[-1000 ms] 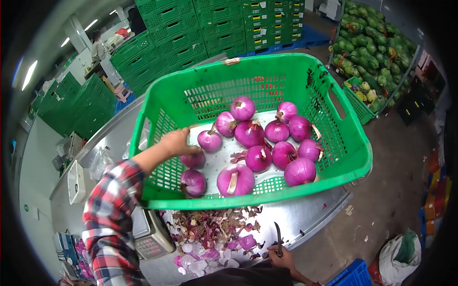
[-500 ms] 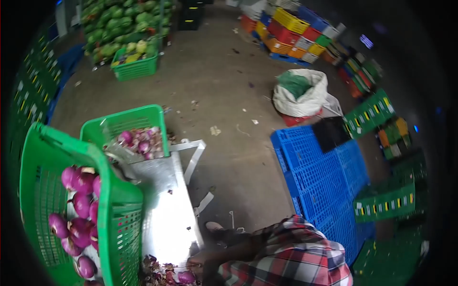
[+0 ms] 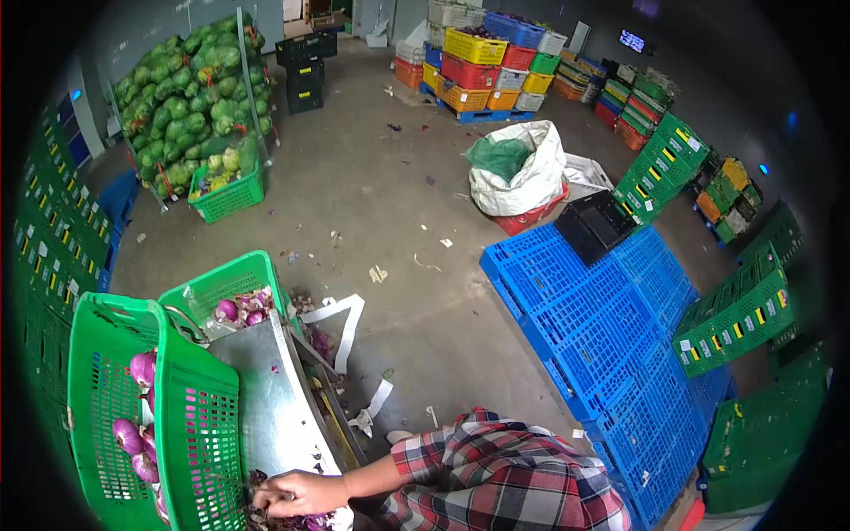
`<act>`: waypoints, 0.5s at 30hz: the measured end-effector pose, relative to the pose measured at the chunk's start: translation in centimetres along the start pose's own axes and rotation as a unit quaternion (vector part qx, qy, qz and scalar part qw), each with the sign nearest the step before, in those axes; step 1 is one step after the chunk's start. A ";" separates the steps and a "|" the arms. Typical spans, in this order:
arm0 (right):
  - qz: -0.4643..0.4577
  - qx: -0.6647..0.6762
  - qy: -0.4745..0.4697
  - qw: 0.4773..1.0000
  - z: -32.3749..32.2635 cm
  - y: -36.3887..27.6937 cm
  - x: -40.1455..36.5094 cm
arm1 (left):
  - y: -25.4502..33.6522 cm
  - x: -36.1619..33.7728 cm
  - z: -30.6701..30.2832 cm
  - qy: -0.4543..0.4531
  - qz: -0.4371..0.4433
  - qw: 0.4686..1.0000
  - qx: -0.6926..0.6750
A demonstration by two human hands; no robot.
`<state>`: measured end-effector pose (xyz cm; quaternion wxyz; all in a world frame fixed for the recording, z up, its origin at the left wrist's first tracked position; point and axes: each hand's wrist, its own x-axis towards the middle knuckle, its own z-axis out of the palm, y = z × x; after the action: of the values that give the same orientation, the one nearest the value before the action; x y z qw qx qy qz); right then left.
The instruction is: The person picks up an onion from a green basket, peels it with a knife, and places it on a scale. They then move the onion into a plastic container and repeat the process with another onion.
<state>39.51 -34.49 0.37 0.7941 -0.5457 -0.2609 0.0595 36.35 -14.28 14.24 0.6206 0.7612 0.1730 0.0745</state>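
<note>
My right hand (image 3: pixel 299 492) rests at the near edge of the steel table (image 3: pixel 266 398), on a heap of purple onion peels (image 3: pixel 305 520). Its fingers are curled around a knife whose thin blade (image 3: pixel 232 479) points left toward the big green basket (image 3: pixel 190 416). That basket stands on the table and holds several peeled red onions (image 3: pixel 142 367). My plaid sleeve (image 3: pixel 505 482) fills the bottom middle. My left hand is out of view.
A smaller green basket of onions (image 3: pixel 235 296) sits past the table's far end. Blue pallets (image 3: pixel 602 327) lie on the concrete floor to the right. Further off are a white sack (image 3: pixel 518 168), stacked coloured crates (image 3: pixel 482 57), green crates (image 3: pixel 735 314) and piled cabbages (image 3: pixel 190 97).
The view has swung right, away from the basket and onto the floor. My left hand, which was reaching into the basket, has left the view. The right hand stays at the peels.
</note>
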 end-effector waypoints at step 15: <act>0.174 -0.027 -0.223 0.959 7.3 -1.5 -2.6 | -9.7 -15.4 -1.0 -0.069 -0.223 0.832 -0.503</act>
<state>33.55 -29.95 2.74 0.6781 -0.5769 -0.3339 0.3095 20.09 -17.18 6.64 0.9279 0.2874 0.2340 -0.0417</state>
